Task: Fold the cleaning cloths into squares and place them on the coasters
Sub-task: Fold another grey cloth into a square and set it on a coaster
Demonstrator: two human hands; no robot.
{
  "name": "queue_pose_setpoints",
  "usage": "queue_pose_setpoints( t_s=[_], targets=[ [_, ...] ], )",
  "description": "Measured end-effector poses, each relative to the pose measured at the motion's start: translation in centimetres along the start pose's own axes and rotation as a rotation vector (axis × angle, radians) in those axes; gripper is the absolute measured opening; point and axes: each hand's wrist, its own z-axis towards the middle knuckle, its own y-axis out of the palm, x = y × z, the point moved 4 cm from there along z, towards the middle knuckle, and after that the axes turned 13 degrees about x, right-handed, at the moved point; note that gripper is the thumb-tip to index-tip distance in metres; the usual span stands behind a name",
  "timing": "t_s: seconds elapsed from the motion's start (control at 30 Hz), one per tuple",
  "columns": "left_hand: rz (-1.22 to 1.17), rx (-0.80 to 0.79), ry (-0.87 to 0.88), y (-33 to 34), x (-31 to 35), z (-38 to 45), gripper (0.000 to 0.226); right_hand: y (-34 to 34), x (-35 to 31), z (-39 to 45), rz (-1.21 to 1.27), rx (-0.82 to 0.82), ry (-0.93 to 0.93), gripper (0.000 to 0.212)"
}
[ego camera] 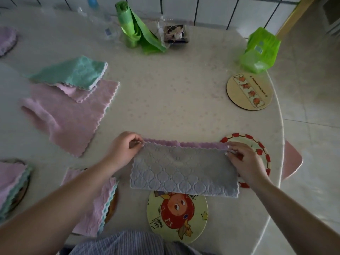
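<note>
Head view: my left hand (127, 147) and right hand (242, 161) each pinch one upper corner of the grey cloth (184, 172), already folded once into a long strip with its lilac back showing. It lies partly over the cartoon coaster (177, 216). I think the next fold must bring one short end onto the other, edges matched. Beyond it the table (165, 89) gives room; its right edge is near.
</note>
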Motion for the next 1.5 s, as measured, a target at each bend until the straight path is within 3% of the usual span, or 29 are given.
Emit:
queue_pose_setpoints(
  t_s=[0.1, 0.33, 0.43, 0.57, 0.67, 0.8, 0.9, 1.07, 1.23, 1.5],
  targets=[
    [0.067, -0.025, 0.127, 0.2, 0.3, 0.2, 0.006, 0.2, 0.0, 0.2, 0.005, -0.009, -0.012, 0.022],
    [0.118, 0.021, 0.202, 0.5, 0.3, 0.1, 0.010, 0.3, 0.4, -0.2, 0.048, 0.079, 0.043, 0.016],
    [0.080, 0.091, 0.120, 0.4, -0.3, 0.2, 0.009, -0.4, 0.9, -0.1, 0.072, 0.186, 0.067, 0.017],
    [0.097, 0.091, 0.064, 0.8, -0.8, 0.5, 0.012, -0.1, 1.5, -0.1, 0.004, 0.180, 0.054, 0.017],
    [0.055, 0.119, -0.105, 0.4, -1.2, 0.3, 0.025, -0.1, 1.1, -0.3, 0.040, 0.182, 0.045, 0.017],
    [0.015, -0.038, -0.243, 0.4, -1.3, -1.4, 0.032, -0.2, 0.4, -0.9, 0.132, 0.171, 0.076, 0.017],
    [-0.028, -0.020, -0.261, 0.5, -1.4, -2.4, 0.033, 0.1, 0.5, -0.9, 0.113, 0.160, 0.091, 0.014],
    [-0.039, 0.059, -0.167, 0.9, -1.1, -2.9, 0.016, -0.2, 0.8, -0.9, 0.042, 0.156, 0.014, 0.021],
    [-0.058, 0.194, 0.059, 0.7, -0.7, -2.1, 0.029, -0.3, 1.1, -0.9, 0.009, 0.177, -0.115, 0.022],
    [-0.037, 0.232, 0.081, 1.2, -1.3, -2.0, 0.023, -0.5, 0.6, -1.1, -0.052, 0.214, -0.212, 0.028]
  ],
)
